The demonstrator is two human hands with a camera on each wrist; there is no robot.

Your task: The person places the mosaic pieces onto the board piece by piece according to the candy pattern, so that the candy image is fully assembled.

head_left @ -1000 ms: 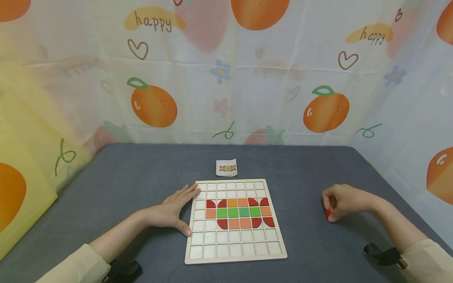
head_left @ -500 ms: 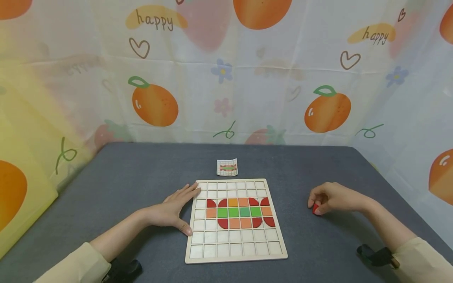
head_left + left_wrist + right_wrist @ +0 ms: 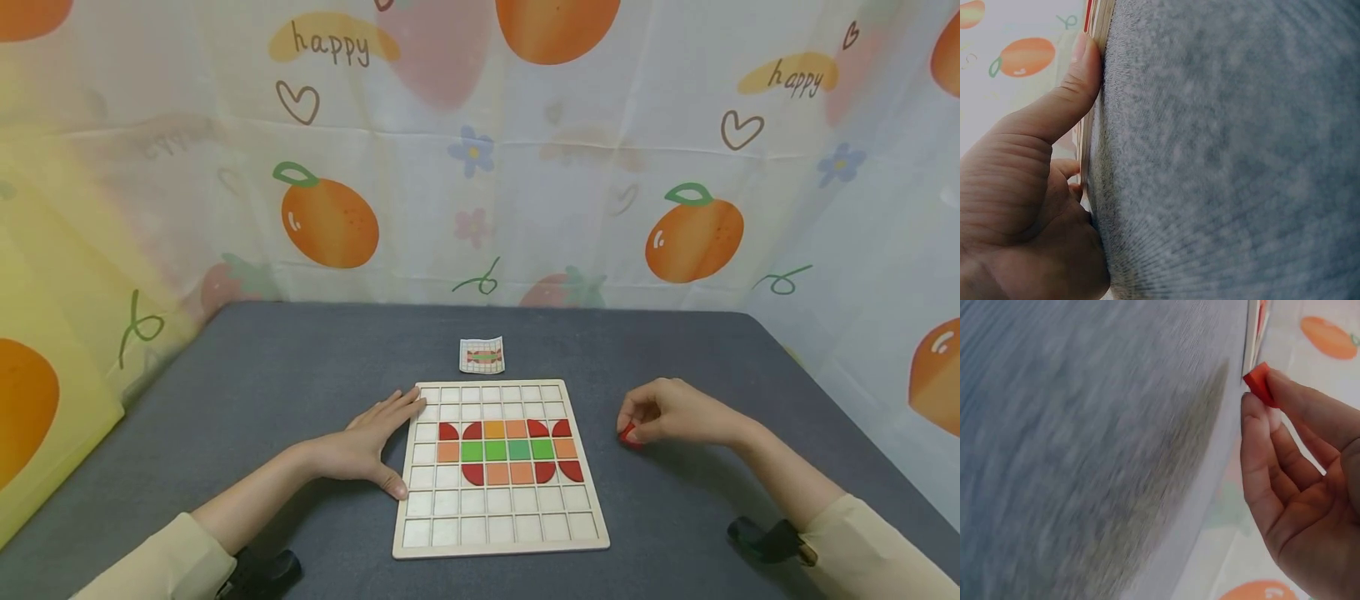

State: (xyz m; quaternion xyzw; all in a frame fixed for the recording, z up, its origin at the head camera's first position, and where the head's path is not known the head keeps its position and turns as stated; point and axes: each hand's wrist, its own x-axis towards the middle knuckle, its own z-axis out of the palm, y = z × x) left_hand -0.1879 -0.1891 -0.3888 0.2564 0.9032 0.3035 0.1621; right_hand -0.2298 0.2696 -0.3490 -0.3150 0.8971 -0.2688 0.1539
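A pale wooden grid board [image 3: 501, 552] lies in the middle of the table, its central rows partly filled with red quarter-round, orange, salmon and green tiles. My left hand [image 3: 358, 446] rests spread at the board's left edge, thumb and fingertips on the rim; in the left wrist view the thumb [image 3: 1072, 94] lies along the board's side. To the right of the board, my right hand [image 3: 678, 410] pinches a small red tile [image 3: 1261, 384] between thumb and fingers. Its full outline is partly hidden by the fingertips.
A small paper card [image 3: 482, 356] printed with a coloured grid pattern lies just beyond the board. The dark grey table [image 3: 315, 358] ends at a fruit-print curtain [image 3: 420, 233] behind and at both sides.
My right hand has moved left toward the board, carrying the red tile. My left hand and the board have stayed in place.
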